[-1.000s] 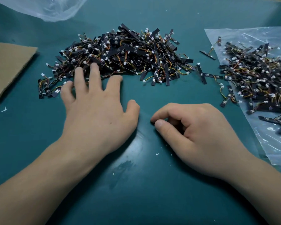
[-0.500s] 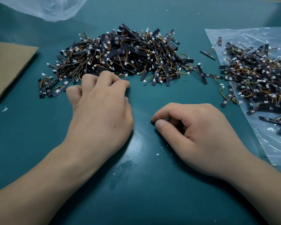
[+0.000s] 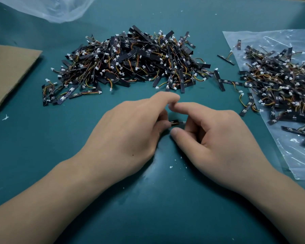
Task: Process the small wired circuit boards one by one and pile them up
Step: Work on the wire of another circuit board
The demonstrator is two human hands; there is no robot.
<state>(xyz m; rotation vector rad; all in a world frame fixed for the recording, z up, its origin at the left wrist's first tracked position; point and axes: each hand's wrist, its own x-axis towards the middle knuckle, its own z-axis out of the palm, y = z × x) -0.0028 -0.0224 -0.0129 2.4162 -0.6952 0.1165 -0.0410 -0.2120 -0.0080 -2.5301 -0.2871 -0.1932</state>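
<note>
Both hands hold one wired circuit board [image 3: 174, 122] just in front of the big pile [image 3: 130, 62].
The left hand [image 3: 130, 134] and right hand [image 3: 218, 138] pinch its ends with curled fingers, their index tips touching above it. To the big pile's right a second pile [image 3: 280, 85] lies on a plastic sheet [image 3: 303, 155]; cardboard [image 3: 7, 71] lies to its left.

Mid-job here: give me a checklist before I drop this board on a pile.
1. Board held by both hands: ok; left hand and right hand pinch its ends.
2. Only one board held: cannot tell; fingers hide most of it.
3. Middle pile unobstructed: ok.
4. Right pile sits on plastic sheet: ok.
5. Stray boards gathered: not ok; several lie between the piles.
6. Board processed: cannot tell.
</note>
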